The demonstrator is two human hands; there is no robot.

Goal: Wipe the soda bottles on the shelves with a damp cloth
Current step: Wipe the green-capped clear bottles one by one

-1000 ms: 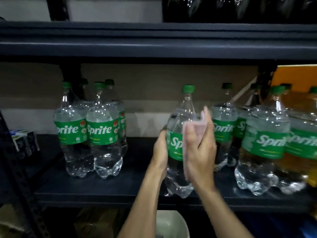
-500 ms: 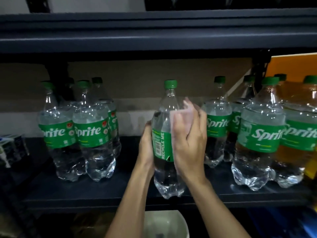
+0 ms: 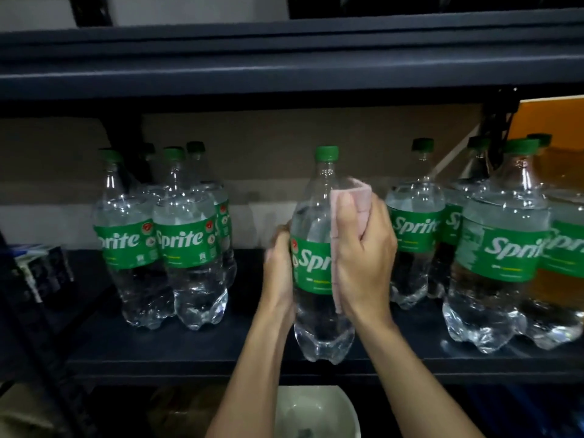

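A clear Sprite bottle with a green cap and green label stands near the front edge of the dark shelf. My left hand grips its left side at label height. My right hand holds a pale pink cloth and presses it against the bottle's right side, from the shoulder down over the label. The cloth hides part of the word Sprite.
A group of Sprite bottles stands to the left, several more to the right. The upper shelf hangs close above the caps. A small dark box sits far left. A white bowl lies below the shelf.
The bottle has turned in my hands: its label showed a barcode side half a second ago and now shows the Sprite word. My right hand with the cloth shifted slightly down its side.
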